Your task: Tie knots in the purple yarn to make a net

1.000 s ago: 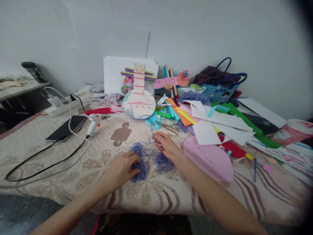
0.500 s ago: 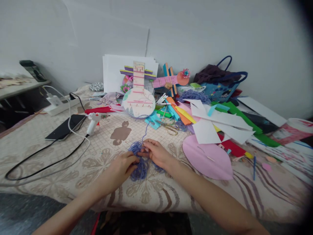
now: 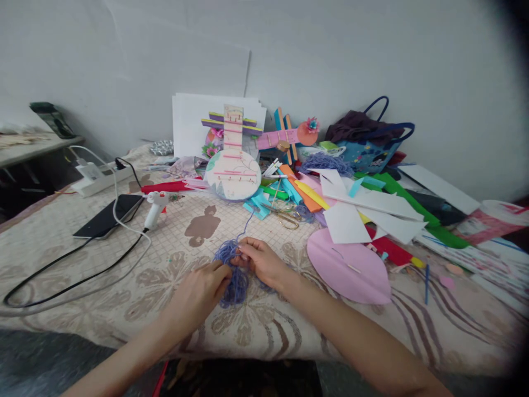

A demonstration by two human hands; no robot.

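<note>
A loose tangle of purple-blue yarn (image 3: 235, 290) lies on the patterned cloth in front of me, between my two hands. My left hand (image 3: 209, 282) has its fingers curled closed on the left side of the yarn. From the right, my right hand (image 3: 261, 259) pinches the yarn near its top, thumb and fingertips together. One strand runs up from the bundle toward the round white craft piece (image 3: 232, 190) with pink strips. The fingertips of both hands are partly hidden in the yarn.
A white glue gun (image 3: 156, 208) and a black tablet-like device (image 3: 109, 216) lie left among cables. Gold-handled scissors (image 3: 287, 220), paper scraps (image 3: 347, 222) and a pink oval sheet (image 3: 347, 267) lie right. A blue bag (image 3: 366, 151) stands behind.
My left fingers have curled in more tightly on the yarn. The right hand has shifted slightly left and down, still pinching. The strand above the bundle looks shorter and lower.
</note>
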